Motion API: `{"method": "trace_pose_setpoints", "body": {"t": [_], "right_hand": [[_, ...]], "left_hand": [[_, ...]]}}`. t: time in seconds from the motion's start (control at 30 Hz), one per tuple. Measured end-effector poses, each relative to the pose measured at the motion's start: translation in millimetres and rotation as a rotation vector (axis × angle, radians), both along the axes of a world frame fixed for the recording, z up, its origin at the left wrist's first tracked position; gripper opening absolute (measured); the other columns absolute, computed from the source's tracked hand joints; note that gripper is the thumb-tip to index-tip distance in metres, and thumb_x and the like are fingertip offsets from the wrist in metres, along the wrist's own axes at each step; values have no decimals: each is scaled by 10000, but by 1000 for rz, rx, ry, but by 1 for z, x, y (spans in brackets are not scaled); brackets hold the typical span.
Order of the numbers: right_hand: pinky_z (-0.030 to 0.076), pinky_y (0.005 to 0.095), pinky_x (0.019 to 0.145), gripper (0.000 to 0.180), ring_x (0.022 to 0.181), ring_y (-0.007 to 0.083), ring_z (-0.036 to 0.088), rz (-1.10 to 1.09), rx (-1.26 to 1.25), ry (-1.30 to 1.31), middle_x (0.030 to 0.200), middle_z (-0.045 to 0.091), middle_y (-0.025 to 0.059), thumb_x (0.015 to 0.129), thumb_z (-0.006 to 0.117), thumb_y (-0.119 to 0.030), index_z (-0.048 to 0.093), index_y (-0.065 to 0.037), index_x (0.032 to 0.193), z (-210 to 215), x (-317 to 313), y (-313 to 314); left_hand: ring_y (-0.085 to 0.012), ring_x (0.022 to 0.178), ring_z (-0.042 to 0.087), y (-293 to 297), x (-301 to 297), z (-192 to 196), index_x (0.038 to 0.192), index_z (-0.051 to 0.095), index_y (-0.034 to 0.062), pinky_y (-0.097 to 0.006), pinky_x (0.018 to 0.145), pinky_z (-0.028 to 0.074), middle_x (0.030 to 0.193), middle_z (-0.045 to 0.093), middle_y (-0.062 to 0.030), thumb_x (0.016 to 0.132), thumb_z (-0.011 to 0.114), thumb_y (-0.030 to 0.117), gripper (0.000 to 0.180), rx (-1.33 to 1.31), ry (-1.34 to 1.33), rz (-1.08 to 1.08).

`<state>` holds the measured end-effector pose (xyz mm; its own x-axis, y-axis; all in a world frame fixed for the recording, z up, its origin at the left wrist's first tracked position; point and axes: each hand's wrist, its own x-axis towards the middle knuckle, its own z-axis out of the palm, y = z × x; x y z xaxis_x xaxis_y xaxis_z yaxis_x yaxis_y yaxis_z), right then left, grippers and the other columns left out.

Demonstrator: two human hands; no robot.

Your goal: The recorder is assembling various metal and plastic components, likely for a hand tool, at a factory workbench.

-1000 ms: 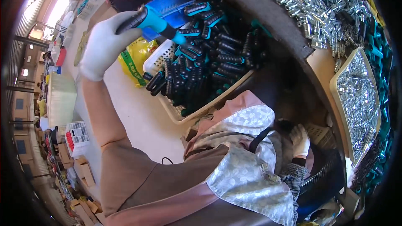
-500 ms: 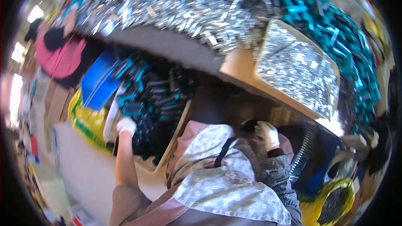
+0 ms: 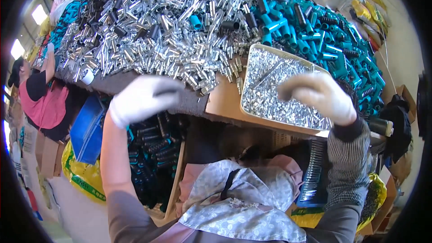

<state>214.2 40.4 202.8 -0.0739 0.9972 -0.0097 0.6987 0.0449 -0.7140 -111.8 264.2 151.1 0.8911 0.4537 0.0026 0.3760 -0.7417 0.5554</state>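
Your left hand (image 3: 143, 99), white glove, is raised in front of the table edge (image 3: 198, 103), fingers curled round a dark part (image 3: 166, 92). It's blurred, so I can't tell what kind of part it is or how firm the grip is. Your right hand (image 3: 320, 95), also gloved, is over the near right corner of the metal tray (image 3: 246, 103), fingers bunched narrow and pointing left. I can't tell if anything is pinched in it.

The tray is full of small silver bits and sits on a brown board (image 3: 224, 101) at the table's front. Behind it is a big heap of silver tubes (image 3: 157, 36), with black tubes mixed in along the back. To the right is a pile of teal grips (image 3: 324, 40) running down the table's right side.

Below your left forearm is a crate (image 3: 173, 198) holding dark and teal handles (image 3: 153, 153). A blue bin (image 3: 87, 128) and a yellow sack (image 3: 81, 175) sit left of it. Under your right arm is a blue rack (image 3: 315, 175).

Another person in a pink top (image 3: 42, 103) is at the far left, one gloved hand up on the tube heap.
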Motion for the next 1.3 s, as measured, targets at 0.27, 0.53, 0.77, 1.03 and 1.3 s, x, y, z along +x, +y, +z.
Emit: {"method": "trace_pose_setpoints", "body": {"t": [0.27, 0.53, 0.77, 1.03, 1.3], "right_hand": [[541, 434, 858, 217, 923, 371, 687, 51, 358, -684, 967, 724, 186, 889, 600, -165, 728, -10, 972, -13, 35, 162], [558, 438, 848, 258, 932, 339, 712, -236, 214, -937, 966, 747, 149, 815, 591, -101, 793, -150, 968, -25, 130, 244], [542, 432, 887, 245, 1020, 330, 689, -200, -7, -1154, 1027, 753, 119, 825, 676, -286, 800, -162, 997, -64, 118, 272], [464, 458, 1036, 608, 1197, 365, 636, -570, -323, -981, 1260, 695, 168, 749, 713, -518, 750, -90, 1179, -78, 102, 290], [549, 391, 911, 487, 1040, 308, 717, -479, -308, -1039, 1098, 749, 160, 760, 689, -452, 783, -80, 1059, -78, 91, 274]], "left_hand": [[-365, 914, 733, 130, 178, -42, 992, 753, 9, -449, 828, 581, 996, 737, -240, 880, 564, 349, 404, 467, 295, 162], [-343, 907, 729, 152, 196, -70, 974, 780, 119, -441, 847, 571, 983, 745, -181, 882, 550, 191, 258, 492, 172, 294], [-59, 644, 610, 116, 75, -5, 1035, 757, 27, -220, 566, 472, 806, 715, -28, 903, 671, 219, 249, -204, -556, 477], [-54, 633, 552, 54, 19, -11, 1050, 690, -8, -201, 546, 446, 783, 637, -28, 955, 608, 115, 176, -507, -888, 451], [-78, 628, 552, 11, -11, -21, 1043, 656, -24, -218, 552, 437, 775, 629, -43, 938, 657, 167, 218, -612, -1004, 451]]}}
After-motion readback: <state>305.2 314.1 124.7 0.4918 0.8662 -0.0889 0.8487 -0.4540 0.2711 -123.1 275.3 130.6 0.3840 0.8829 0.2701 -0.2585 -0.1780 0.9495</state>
